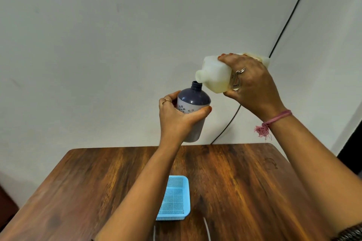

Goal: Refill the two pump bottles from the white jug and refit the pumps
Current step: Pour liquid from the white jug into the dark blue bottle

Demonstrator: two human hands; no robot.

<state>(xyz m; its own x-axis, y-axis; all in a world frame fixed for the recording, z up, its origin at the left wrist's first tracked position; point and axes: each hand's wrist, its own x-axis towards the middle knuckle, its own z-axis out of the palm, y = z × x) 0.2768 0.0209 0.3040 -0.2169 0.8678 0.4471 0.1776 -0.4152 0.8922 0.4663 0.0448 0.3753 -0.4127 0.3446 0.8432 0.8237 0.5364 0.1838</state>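
1. the left hand [177, 118] grips a pump bottle [193, 103] around its middle, fingers curled behind it and the thumb across the front, holding it in the air above the far edge of the table [98, 182].
2. the bottle has a dark blue-grey shoulder and neck and a paler body with a flower print; its neck is open, with no pump fitted, and it leans slightly to the right.
3. the right hand [252, 86] grasps the white jug [217, 76] from above, fingers wrapped over its top side and the thumb under it, holding it tipped on its side with the spout pointing left.
4. the jug's spout sits just above and to the right of the bottle's open neck, very near it; whether they touch cannot be told, and no stream of liquid is visible between them.
5. pale liquid shows through the jug's lower half, and a label is partly hidden under the hand.
6. a ring sits on each hand, and a pink thread band [274, 121] is tied round the right wrist.
7. a light blue mesh basket [173, 199] lies on the wooden table, well below the hands.
8. a dark cable [290, 15] runs down the pale wall behind the jug.
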